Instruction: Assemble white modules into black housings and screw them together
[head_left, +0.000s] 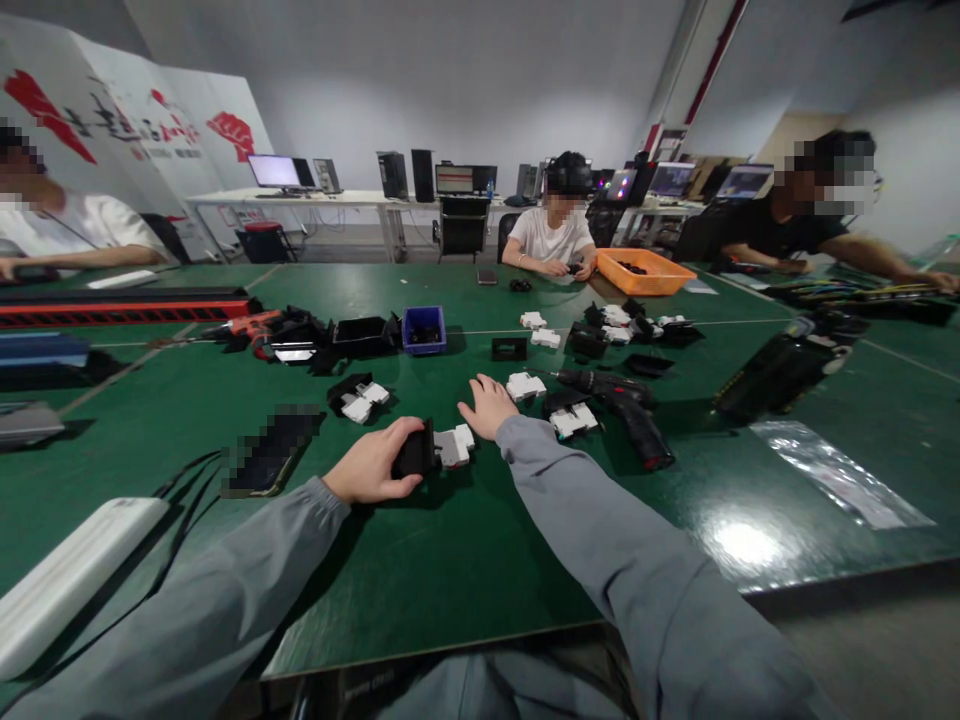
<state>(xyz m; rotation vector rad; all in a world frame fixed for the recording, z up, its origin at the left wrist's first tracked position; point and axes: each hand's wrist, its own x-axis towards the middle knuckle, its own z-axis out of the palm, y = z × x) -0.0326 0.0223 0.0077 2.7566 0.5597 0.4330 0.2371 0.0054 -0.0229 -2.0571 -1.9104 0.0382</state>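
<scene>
My left hand [379, 462] is closed around a black plastic housing [413, 455], thumb and fingers on opposite sides. At the housing's right end sits a white block-shaped module [455, 447]; whether the two are joined I cannot tell. My right hand [491, 408] is open, fingers stretched forward over the table. Just beyond its fingertips lies another white module [525, 386]. Nearby on the right is a black housing with white modules [573, 418], and on the left a similar group [363, 400].
A black cordless drill [626, 400] lies right, beside a clear plastic bag [844, 475]. A phone [276, 450] and a white bar-shaped case [82, 575] are left. Farther back are a blue bin [424, 330], a red drill [251, 328] and an orange basket [645, 285]. Several people sit around.
</scene>
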